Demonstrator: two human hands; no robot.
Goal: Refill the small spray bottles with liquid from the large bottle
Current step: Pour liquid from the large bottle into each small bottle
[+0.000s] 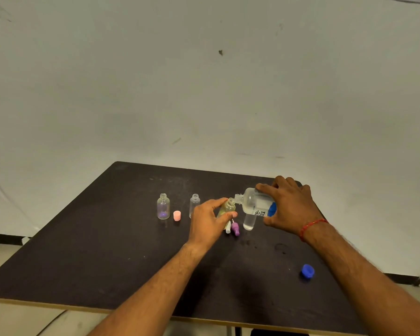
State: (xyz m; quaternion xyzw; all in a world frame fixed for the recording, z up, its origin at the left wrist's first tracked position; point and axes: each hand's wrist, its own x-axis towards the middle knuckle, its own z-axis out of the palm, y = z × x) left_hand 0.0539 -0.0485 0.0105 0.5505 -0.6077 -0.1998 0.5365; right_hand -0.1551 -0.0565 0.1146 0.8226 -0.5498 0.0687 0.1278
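Above a dark desk [131, 238], the large bottle [254, 201] is tipped sideways by the right hand [291, 207], fingers [264, 187] clamped round it, so its open mouth meets a small spray bottle [227, 207]. That bottle is tilted to receive, fingers of the left hand [207, 221] clamped on it; a blue cap [307, 271] is set aside.
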